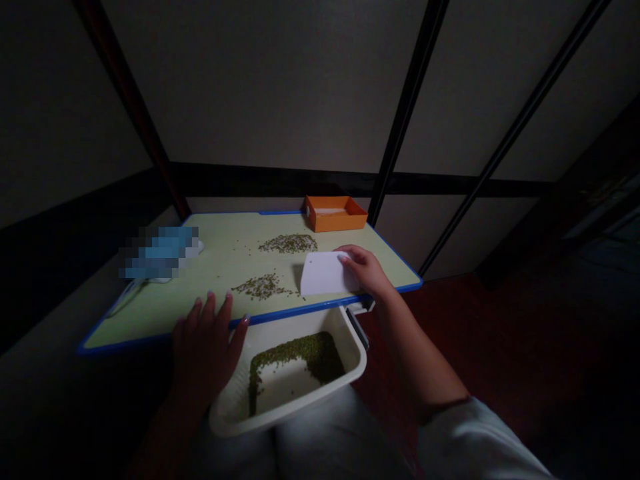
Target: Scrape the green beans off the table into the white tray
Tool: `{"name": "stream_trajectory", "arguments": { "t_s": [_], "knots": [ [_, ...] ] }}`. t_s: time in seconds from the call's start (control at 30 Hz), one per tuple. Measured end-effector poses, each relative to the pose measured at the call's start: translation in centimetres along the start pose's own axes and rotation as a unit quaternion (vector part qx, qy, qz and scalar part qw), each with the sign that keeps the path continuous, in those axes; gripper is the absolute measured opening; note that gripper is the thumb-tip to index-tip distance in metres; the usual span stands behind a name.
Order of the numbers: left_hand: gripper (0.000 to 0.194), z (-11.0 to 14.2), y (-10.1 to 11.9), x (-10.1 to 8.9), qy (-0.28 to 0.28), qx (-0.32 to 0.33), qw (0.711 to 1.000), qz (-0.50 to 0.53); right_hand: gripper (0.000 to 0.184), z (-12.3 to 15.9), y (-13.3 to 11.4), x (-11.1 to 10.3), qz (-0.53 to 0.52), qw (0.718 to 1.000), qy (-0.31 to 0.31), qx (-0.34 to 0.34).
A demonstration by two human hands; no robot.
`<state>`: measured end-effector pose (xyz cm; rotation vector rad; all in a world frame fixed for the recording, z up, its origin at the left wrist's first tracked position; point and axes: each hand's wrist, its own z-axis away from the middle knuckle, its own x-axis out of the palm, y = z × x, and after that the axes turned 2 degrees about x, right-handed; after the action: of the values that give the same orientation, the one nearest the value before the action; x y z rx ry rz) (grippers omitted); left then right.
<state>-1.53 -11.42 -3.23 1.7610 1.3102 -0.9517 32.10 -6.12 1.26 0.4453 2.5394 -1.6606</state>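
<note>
My right hand (367, 268) grips a flat white scraper card (325, 273) with a small hole, thumb on its face. The card's edge is at the tabletop, right of a near pile of small greenish-brown grains (263, 287). Farther back lies a second pile of grains (289, 243). My left hand (207, 340) is spread at the table's front edge, fingers apart and holding nothing. Beside it, below the edge, a white plastic basin (357, 363) sits over my lap. More green grains (320, 353) lie in it, gathered along its far and left sides.
The pale green table (165, 310) has a blue rim. An open orange box (340, 220) stands at its back right. On the left are a blurred blue object (165, 250) and a white cable (123, 300). A panelled wall (280, 87) rises behind the table.
</note>
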Motion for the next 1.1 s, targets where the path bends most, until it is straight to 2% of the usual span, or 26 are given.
{"name": "stream_trajectory", "arguments": {
  "t_s": [0.3,1.1],
  "knots": [
    [0.067,0.0,0.0,0.1,-0.001,-0.003,1.000,0.005,0.028,-0.2,0.5,-0.1,0.010,0.999,0.032,0.013],
    [0.069,-0.1,0.1,0.0,-0.012,-0.003,1.000,0.003,0.026,0.2,0.2,0.8,-0.009,1.000,0.008,0.007]
  ]
}}
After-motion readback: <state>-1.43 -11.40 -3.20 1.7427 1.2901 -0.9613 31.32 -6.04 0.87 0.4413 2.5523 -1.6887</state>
